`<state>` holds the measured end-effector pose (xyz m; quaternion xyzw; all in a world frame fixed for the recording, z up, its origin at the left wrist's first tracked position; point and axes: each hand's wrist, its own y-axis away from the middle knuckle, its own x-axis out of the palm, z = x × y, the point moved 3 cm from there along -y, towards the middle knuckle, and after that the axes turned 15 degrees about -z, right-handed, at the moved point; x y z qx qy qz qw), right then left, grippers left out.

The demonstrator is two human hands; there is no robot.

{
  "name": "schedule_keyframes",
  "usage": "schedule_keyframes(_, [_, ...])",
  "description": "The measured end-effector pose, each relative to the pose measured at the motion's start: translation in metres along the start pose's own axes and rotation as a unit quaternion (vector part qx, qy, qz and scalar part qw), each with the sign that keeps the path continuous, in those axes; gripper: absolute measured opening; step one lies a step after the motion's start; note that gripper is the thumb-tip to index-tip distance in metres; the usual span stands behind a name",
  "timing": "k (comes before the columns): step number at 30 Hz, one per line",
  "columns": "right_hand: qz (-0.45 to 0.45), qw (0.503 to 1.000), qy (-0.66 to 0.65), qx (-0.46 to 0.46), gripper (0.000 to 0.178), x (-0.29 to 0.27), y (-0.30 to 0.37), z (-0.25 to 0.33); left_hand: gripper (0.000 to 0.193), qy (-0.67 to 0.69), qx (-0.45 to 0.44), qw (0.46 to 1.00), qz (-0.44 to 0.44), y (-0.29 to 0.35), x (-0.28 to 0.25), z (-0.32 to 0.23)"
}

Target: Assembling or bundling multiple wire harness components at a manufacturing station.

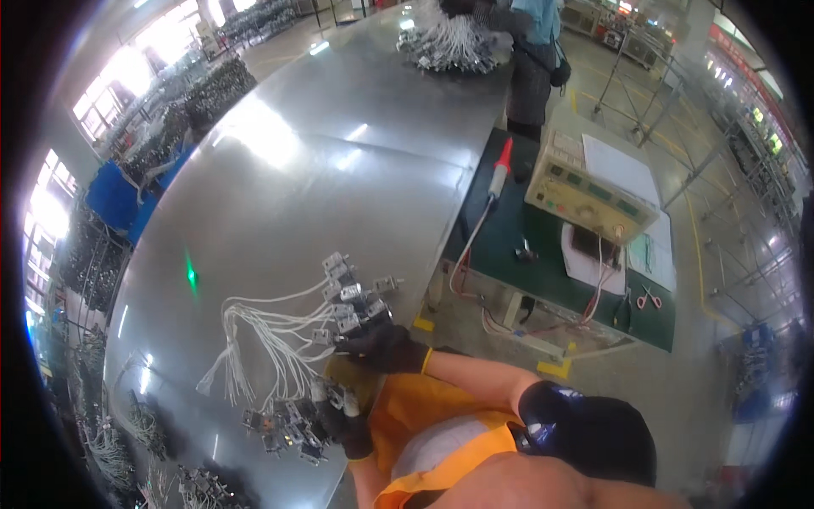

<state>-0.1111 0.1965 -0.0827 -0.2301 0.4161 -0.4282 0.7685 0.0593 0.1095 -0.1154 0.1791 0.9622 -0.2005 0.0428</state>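
Note:
My right hand [387, 349], in a dark glove with a yellow cuff, is closed at the near edge of a cluster of small metal parts [349, 294] with white wires. Its fingertips meet the closest parts, and the exact grip is hidden. Below it, my left hand [346, 427], gloved the same way, curls around a small metal part with a white wire [342, 397]. More such parts [288, 428] lie beside the left hand. Their white wires [270, 332] run left across the metal table and gather into a bundle of loose ends [227, 373].
The shiny metal table [339, 204] spreads ahead. A green bench [543, 280] at right carries a beige test instrument [589, 191], a red-tipped probe [500, 168], papers and scissors [649, 297]. Another person [532, 68] stands at the far end by a wire pile [454, 44]. Wired bundles [144, 424] lie lower left.

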Motion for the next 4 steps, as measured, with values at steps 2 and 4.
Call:
schedule_keyframes(2, [0.055, 0.995, -0.042, 0.067, 0.035, 0.0, -0.003, -0.001, 0.057, 0.001, 0.013, 1.0, -0.007, 0.004, -0.004, -0.005])
schedule_keyframes(4, [0.026, 1.0, -0.003, 0.008, 0.039, 0.0, -0.009, -0.005, 0.058, 0.005, 0.032, 0.999, -0.021, -0.001, -0.001, -0.007])
